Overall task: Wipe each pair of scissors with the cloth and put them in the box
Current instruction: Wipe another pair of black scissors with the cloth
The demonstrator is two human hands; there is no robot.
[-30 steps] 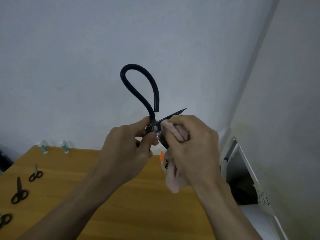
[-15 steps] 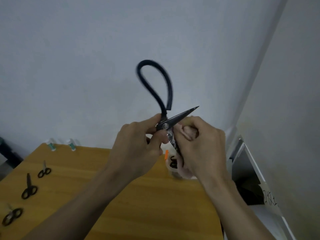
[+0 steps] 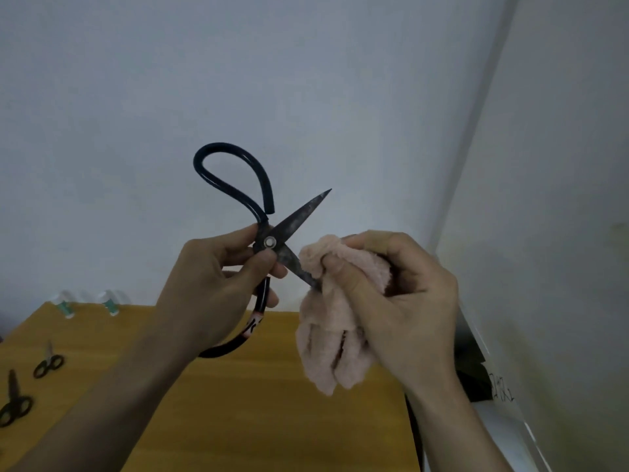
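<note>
Large black-handled scissors [image 3: 269, 229] are held up in front of the wall with the blades spread. My left hand [image 3: 211, 284] pinches them at the pivot screw, thumb and fingers curled round the joint. One blade points up to the right; the lower blade's tip runs into a pink cloth [image 3: 330, 321]. My right hand [image 3: 401, 301] grips that cloth bunched around the blade tip, the rest of it hanging down. A dark box opening [image 3: 473, 373] shows at the right, beside the table, partly hidden by my right wrist.
The wooden table [image 3: 255, 413] lies below my hands. Two smaller black scissors [image 3: 49, 362] [image 3: 13, 405] lie at its left edge. Two small white and green bottles [image 3: 66, 306] [image 3: 110, 303] stand at the back left against the wall. A white surface with a handwritten label [image 3: 502, 391] is on the right.
The scissors' blades have spread wider. My right hand with the cloth has slid from near the pivot down the lower blade to its tip. Both hands moved lower and rightward in view.
</note>
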